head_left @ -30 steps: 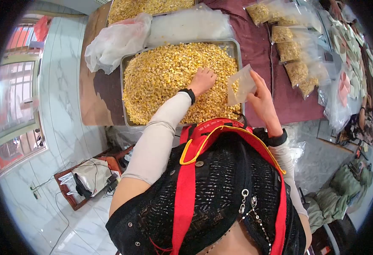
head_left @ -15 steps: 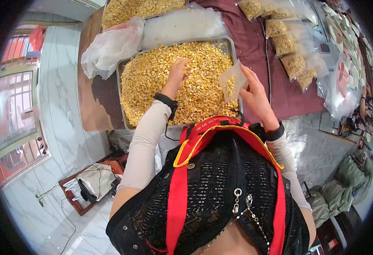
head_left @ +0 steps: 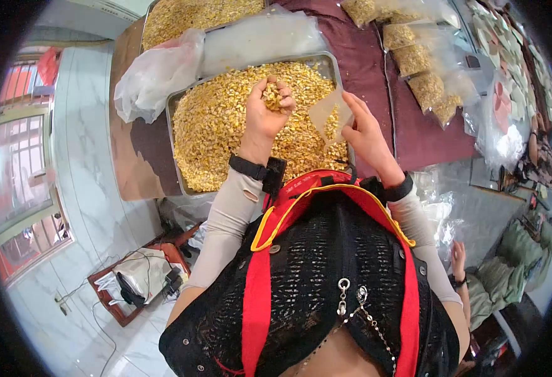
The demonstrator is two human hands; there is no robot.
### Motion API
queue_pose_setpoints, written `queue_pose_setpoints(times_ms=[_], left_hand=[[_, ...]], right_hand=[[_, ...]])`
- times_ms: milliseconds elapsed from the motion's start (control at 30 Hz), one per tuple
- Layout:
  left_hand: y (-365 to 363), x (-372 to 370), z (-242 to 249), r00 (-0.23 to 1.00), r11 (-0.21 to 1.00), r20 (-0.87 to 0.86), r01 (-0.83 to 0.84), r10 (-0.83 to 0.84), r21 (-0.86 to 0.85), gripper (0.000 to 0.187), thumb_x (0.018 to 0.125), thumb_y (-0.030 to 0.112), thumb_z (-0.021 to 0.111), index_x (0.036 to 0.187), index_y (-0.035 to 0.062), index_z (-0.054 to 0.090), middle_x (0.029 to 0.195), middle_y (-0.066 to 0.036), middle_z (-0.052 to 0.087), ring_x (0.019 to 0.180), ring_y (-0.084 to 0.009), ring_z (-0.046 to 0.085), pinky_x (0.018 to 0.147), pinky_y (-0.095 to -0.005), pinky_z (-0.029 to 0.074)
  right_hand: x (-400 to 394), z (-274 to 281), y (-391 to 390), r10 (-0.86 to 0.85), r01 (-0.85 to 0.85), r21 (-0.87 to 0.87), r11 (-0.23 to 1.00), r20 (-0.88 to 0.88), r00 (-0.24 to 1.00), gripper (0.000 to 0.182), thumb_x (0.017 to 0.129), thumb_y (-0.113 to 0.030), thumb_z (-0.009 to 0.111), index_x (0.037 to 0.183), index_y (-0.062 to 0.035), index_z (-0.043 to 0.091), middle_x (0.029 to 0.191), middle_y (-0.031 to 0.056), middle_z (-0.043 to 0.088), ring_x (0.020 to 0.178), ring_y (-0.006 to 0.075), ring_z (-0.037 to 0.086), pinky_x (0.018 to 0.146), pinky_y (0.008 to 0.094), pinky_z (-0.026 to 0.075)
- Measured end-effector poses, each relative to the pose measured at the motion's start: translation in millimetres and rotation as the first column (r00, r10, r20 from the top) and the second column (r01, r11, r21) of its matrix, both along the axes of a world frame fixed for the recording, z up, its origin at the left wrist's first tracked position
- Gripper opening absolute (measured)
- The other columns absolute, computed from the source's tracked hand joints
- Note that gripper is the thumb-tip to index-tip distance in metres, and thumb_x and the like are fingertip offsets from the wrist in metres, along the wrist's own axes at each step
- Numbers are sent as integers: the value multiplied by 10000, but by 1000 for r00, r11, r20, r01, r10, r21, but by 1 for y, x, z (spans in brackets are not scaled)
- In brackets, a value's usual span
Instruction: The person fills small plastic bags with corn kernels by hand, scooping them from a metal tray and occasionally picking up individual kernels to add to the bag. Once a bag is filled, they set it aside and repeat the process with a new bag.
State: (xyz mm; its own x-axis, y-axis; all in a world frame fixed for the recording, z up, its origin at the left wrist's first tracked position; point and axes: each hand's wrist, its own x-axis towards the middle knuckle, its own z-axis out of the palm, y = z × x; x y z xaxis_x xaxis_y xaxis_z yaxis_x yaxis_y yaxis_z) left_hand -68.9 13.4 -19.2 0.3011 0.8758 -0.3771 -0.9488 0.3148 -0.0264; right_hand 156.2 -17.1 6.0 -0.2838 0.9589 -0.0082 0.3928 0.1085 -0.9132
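Observation:
A metal tray (head_left: 333,63) is heaped with yellow corn kernels (head_left: 216,125). Above the heap, my left hand (head_left: 263,129) is turned palm up, its fingers curled round a handful of kernels (head_left: 274,97). To its right, my right hand (head_left: 370,138) grips a small clear plastic bag (head_left: 321,116) by its right edge, thumb and fingers on either side. Some kernels show inside that bag, which hangs tilted over the tray's right part.
Behind the tray lie a crumpled plastic bag (head_left: 159,72) and a stack of flat clear bags (head_left: 257,41). A second corn tray (head_left: 194,19) stands farther back. Several filled bags (head_left: 411,60) rest on the dark red cloth (head_left: 364,47). Another person's hand (head_left: 458,261) shows at right.
My left hand has come up from the heap and turned palm up with kernels in it. My right hand still holds the bag. Another person's hand has appeared at lower right.

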Motion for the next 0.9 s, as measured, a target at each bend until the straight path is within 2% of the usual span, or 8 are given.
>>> queue_pose_setpoints(times_ms=[67, 133, 200, 333, 433, 767, 833, 900], left_hand=[[1, 14, 15, 1000, 999, -2, 15, -15, -33, 171, 881, 211, 466, 845, 60, 537, 765, -46, 466, 673, -144, 448, 500, -245, 370], [2, 29, 24, 995, 989, -39, 95, -91, 116, 189, 886, 247, 459, 861, 81, 545, 744, -52, 539, 651, -155, 471, 512, -266, 379], [-1, 49, 35, 990, 990, -110, 98, -86, 105, 204, 894, 268, 461, 852, 87, 545, 727, -49, 538, 648, -154, 486, 536, -279, 393], [-7, 79, 37, 925, 991, -379, 49, 3, 128, 274, 914, 301, 454, 779, 75, 530, 705, -44, 537, 642, -149, 496, 628, -299, 415], [-8, 93, 36, 715, 929, -655, 19, 245, 369, 317, 937, 283, 435, 711, 67, 488, 691, -38, 520, 651, -118, 475, 647, -273, 400], [-3, 100, 30, 615, 871, -715, 88, 334, 483, 360, 951, 323, 392, 705, 69, 457, 683, -49, 514, 671, -131, 466, 684, -288, 402], [-2, 99, 33, 501, 829, -769, 162, 398, 535, 372, 952, 327, 387, 694, 68, 456, 655, -41, 495, 614, -119, 457, 605, -269, 397], [-3, 97, 39, 530, 857, -765, 129, 365, 499, 356, 946, 312, 405, 694, 69, 468, 632, -27, 485, 563, -97, 438, 543, -239, 370]], right_hand=[[-1, 0, 0, 10, -10, 7, 1000, -17, 1000, 618, 681, 39, 521, 1280, 25, 373, 1307, 171, 389, 699, 162, 544, 688, 275, 454], [-2, -1, -1, 4, -4, 10, 1000, -13, 1000, 621, 681, 31, 526, 1281, 27, 369, 1310, 174, 383, 703, 170, 549, 693, 281, 456], [-1, -3, -2, 10, -10, 16, 1000, -5, 1000, 628, 680, 15, 537, 1283, 32, 360, 1315, 180, 372, 709, 186, 558, 702, 293, 461], [2, 0, -3, 21, -21, -5, 1000, 26, 999, 623, 683, 4, 536, 1281, 33, 363, 1314, 184, 369, 729, 197, 561, 709, 296, 461], [3, 0, -4, 13, -15, 34, 999, 40, 999, 617, 685, -2, 534, 1277, 34, 366, 1311, 183, 371, 766, 216, 565, 715, 300, 459], [3, -2, -2, 11, -11, 34, 999, 18, 1000, 612, 674, 12, 535, 1267, 28, 383, 1287, 177, 398, 841, 239, 554, 754, 308, 449], [2, -1, -2, 19, -19, 11, 1000, 3, 1000, 613, 672, 17, 535, 1267, 25, 386, 1288, 177, 399, 841, 237, 554, 755, 304, 448], [3, -3, -1, -7, 7, 9, 1000, -17, 1000, 617, 669, 26, 537, 1269, 19, 392, 1295, 176, 398, 826, 228, 553, 750, 296, 448]])
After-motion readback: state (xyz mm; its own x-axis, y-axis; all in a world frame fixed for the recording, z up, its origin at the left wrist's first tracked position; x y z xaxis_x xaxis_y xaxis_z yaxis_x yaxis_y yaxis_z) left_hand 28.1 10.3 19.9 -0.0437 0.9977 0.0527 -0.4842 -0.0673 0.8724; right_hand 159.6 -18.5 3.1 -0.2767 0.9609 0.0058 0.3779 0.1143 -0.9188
